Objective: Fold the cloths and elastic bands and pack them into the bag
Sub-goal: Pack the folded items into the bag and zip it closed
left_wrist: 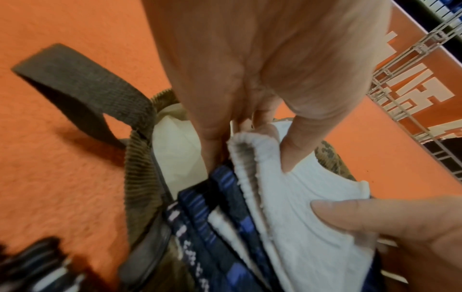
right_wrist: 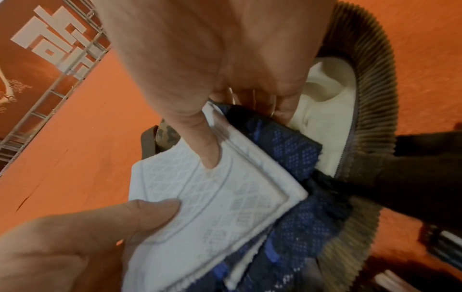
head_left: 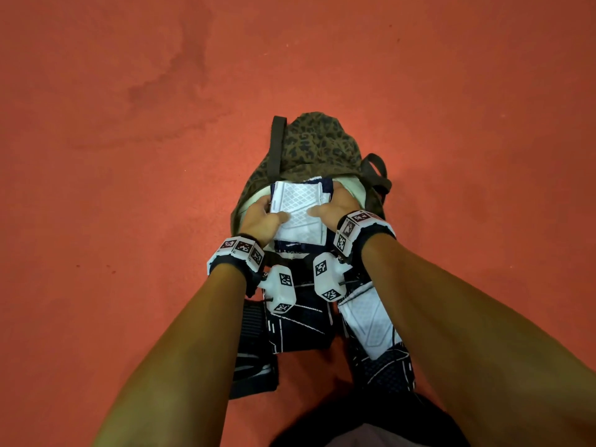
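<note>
A leopard-print bag lies on the orange floor with its open mouth toward me and pale lining showing. At that mouth both hands hold a folded stack of white and navy cloths. My left hand grips the stack's left edge, thumb on the white top layer. My right hand grips the right edge the same way. In the left wrist view the left hand pinches the stack beside the bag's corduroy rim. The right wrist view has the right hand with its thumb on the stack and its fingers behind it, inside the bag.
Nearer me lie more folded pieces: a navy cloth, a white and navy cloth and a dark one. The bag's brown strap loops out to the left. A metal grid panel stands far off.
</note>
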Motion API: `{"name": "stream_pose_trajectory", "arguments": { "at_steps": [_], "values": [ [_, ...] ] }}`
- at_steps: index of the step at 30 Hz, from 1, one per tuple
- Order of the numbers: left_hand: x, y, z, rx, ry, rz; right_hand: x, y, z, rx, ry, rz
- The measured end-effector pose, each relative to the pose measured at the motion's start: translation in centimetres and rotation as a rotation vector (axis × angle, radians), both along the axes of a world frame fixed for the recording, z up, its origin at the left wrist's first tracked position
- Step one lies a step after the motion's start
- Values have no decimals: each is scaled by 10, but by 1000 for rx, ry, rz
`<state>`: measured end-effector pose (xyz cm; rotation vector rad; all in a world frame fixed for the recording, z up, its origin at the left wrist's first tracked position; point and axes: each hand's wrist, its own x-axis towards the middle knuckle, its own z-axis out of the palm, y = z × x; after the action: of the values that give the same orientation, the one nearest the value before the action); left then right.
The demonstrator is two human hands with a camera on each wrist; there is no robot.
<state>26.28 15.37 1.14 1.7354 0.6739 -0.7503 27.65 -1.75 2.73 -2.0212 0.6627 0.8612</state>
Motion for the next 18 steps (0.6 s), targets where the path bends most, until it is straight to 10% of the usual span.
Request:
{"name": "stream_pose_trajectory", "arguments": {
  "at_steps": [18],
  "values": [
    [-28,0,7,96,45,-127,-24,0,2,-77,98,135]
  ]
}}
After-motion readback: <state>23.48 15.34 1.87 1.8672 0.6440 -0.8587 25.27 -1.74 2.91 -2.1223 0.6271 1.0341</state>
